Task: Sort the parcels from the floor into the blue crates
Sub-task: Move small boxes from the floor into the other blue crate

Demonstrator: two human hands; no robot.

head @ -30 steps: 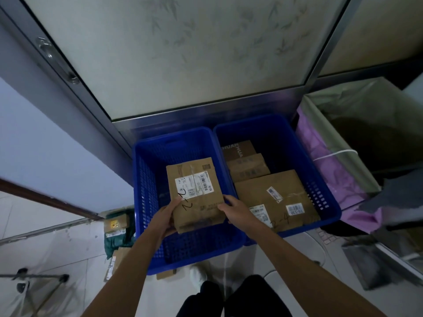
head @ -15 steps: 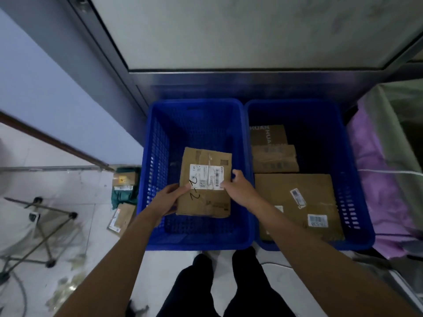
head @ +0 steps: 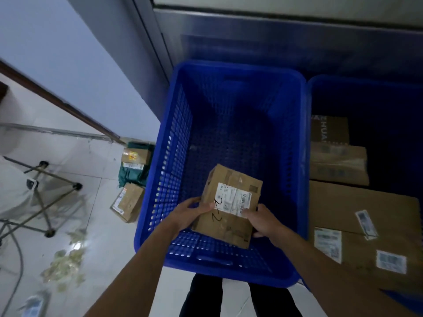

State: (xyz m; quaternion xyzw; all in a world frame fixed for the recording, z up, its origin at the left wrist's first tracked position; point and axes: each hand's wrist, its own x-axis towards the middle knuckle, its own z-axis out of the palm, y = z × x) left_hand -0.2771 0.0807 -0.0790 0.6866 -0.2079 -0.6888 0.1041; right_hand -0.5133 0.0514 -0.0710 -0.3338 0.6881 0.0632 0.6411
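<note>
A brown cardboard parcel [head: 231, 200] with a white label and "2-2" handwritten on it sits low inside the left blue crate [head: 174, 170], near its front wall. My left hand [head: 190, 213] grips its left edge and my right hand [head: 261, 219] grips its right edge. Whether the parcel rests on the crate floor I cannot tell. The right blue crate [head: 375, 97] holds three brown parcels, the largest [head: 366, 216] in front with several white labels. On the floor left of the crates lie a brown parcel [head: 128, 201], a small box [head: 135, 155] and a green bag [head: 130, 177].
A metal-framed glass door [head: 274, 21] stands right behind the crates. A blue wall [head: 68, 53] runs along the left. A folding metal stand [head: 43, 193], a cable and scattered packing scraps [head: 66, 264] lie on the white tiles at left. My dark trouser legs [head: 206, 296] show below.
Both hands have lowered the parcel deeper into the left crate, toward its front wall. My head has come closer and turned left, so the right crate is now partly cut off.
</note>
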